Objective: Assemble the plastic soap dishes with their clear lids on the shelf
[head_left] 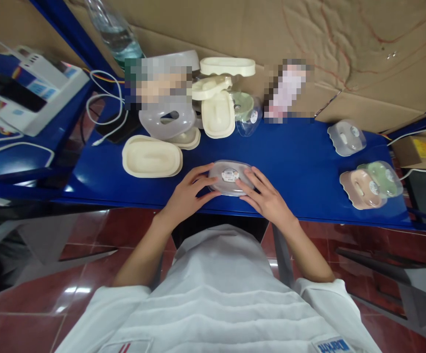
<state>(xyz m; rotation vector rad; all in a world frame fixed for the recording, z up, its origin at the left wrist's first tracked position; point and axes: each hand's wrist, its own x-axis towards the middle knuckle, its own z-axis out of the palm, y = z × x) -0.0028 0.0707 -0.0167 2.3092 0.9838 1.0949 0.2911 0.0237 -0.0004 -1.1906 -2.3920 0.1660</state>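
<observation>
Head view: both my hands are on one container, one at each end. My left hand (189, 192) holds the left end of the clear-lidded container (229, 165), fingers spread over the lid and its edges. My right hand (269, 200) holds the right end the same way, a fingertip by the white label (228, 175). Hands apart from each other, container between them, flat at the near edge of the blue table (290, 157), roughly mid-width.

Left of it, near my left hand: cream trays (151, 158), looks like a stack. Just beyond those, a lilac piece (154, 125) with a hole. Farther, about the middle: upright-looking cream dish (218, 115), a cream oval piece (227, 66) at the far side, and a green dish (245, 104) with clear plastic by it. Bottle (119, 43) far left, white cable (120, 93) below it. Power strip (38, 110) at the left.

Right side, well apart from my hands: a pale covered dish (345, 136) farther off; nearer, a beige covered dish (358, 185) beside a green covered dish (385, 177). Two far patches are pixelated, can't tell.
</observation>
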